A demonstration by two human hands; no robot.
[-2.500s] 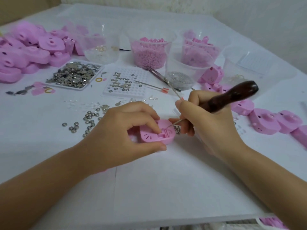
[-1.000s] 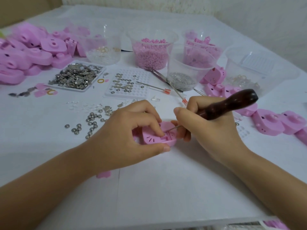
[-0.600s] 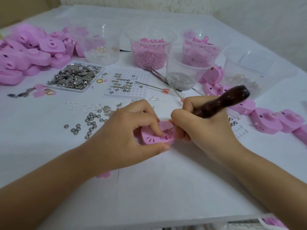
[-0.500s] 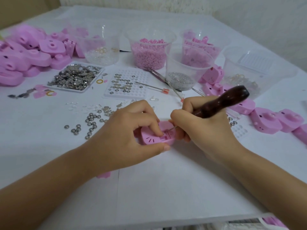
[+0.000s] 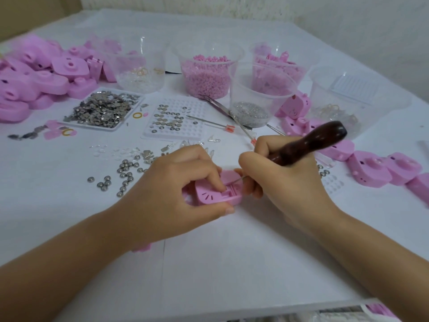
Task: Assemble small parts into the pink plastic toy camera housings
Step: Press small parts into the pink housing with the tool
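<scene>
Desk draped in white, seen from the head camera — the left hand, fingers curled, grips a pink camera housing resting near the desk's middle; the right hand wraps its fingers round a dark wooden-handled tool, its thin metal tip on the housing.

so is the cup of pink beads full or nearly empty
Nearly full: pink beads heap up close to the rim of the clear cup.

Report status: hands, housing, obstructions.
Left hand grips housing on table. Right hand holds tool, tip at housing slot. Nothing in the way.
</scene>
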